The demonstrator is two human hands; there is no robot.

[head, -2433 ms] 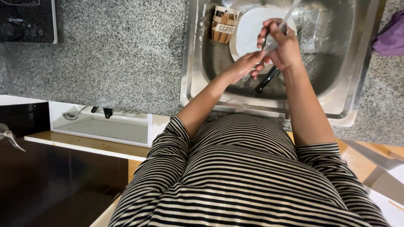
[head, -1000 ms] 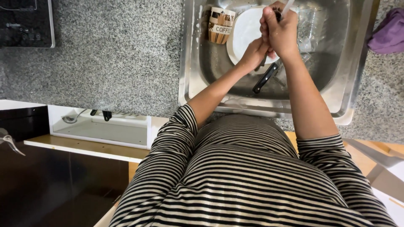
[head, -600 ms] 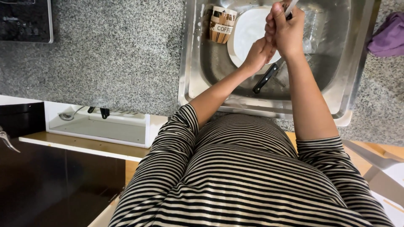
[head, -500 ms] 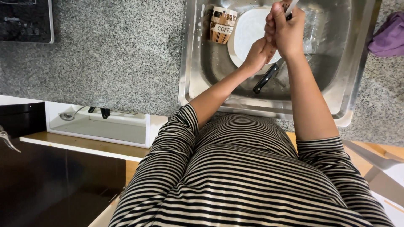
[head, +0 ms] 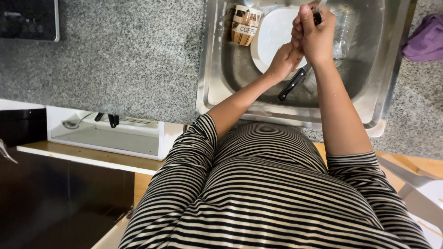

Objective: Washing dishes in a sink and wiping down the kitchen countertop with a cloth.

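Both my hands are held together over the steel sink (head: 210, 69). My right hand (head: 316, 37) is closed around a thin utensil with a dark handle (head: 317, 17); its metal end runs out of the top of the view. My left hand (head: 286, 57) presses against the right one from below, fingers curled around the same utensil. Under the hands a white plate (head: 270, 34) lies in the basin. A black-handled knife (head: 290, 85) rests on the sink bottom beside my left wrist. A brown and cream patterned mug (head: 244, 25) stands at the plate's left.
A speckled grey stone counter (head: 124, 60) surrounds the sink. A purple cloth (head: 427, 41) lies on the counter at the right. A black appliance (head: 27, 18) sits at the far left. Below the counter an open white drawer (head: 106, 133) holds a spoon and dark-handled utensils.
Since 2.4 s ago my hands have risen toward the sink's far side with the utensil, and the left hand has closed in under the right. Over the last half second they hardly move.
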